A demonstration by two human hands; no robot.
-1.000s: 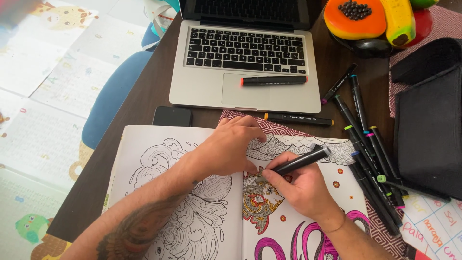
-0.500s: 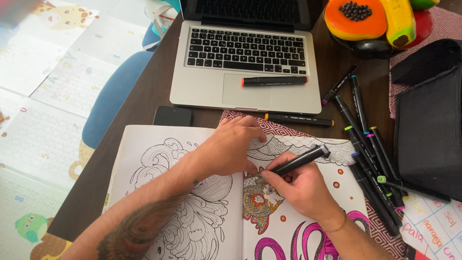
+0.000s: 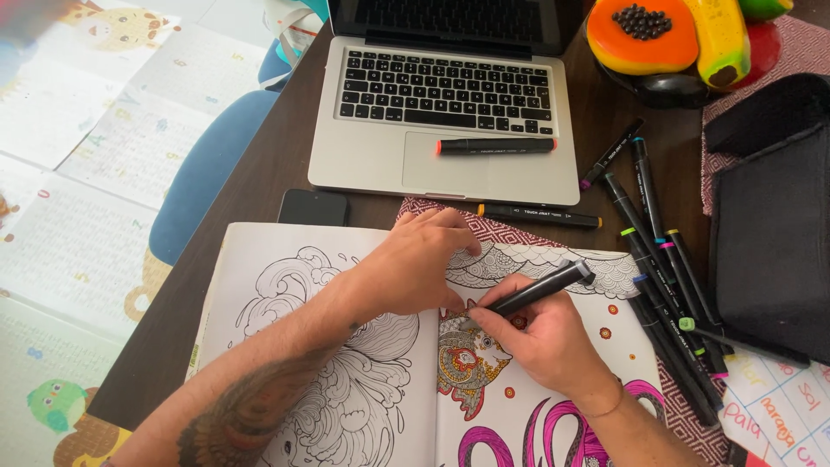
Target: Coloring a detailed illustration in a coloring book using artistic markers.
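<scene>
Head view, step in hand: we judge this to be colouring of the small fish [image 3: 467, 359] on the right page of the open colouring book [image 3: 285, 285]; part of the fish already carries orange and red, and pink tentacle shapes fill the lower page.
Head view, right hand: our right hand [image 3: 540, 337] has its fingers closed around a black marker [image 3: 538, 289], nib down at the top of the fish, cap end slanting up and to the right.
Head view, left hand: our left hand [image 3: 415, 264] lies flat, fingers spread and gripping nothing, pressing the book near the centre fold, just beside the nib.
Head view, next move (judgement): short strokes kept inside the fine outlines; the left hand should hold the page flat at the fold so that the paper does not shift.
Head view, book position: on the dark bench [image 3: 259, 173], near edge, over a patterned red mat [image 3: 510, 229].
Head view, loose markers: a row [image 3: 666, 277] lies right of the book; one rests on the laptop [image 3: 445, 112], one just below it.
Head view, containers: a dark bowl [image 3: 666, 86] at top right holds decorative fruit, a cut papaya among it; a black fabric case [image 3: 769, 225] lies at the right edge, and we cannot tell its contents.
Head view, other: a dark phone [image 3: 313, 207] sits beside the book's top edge.
</scene>
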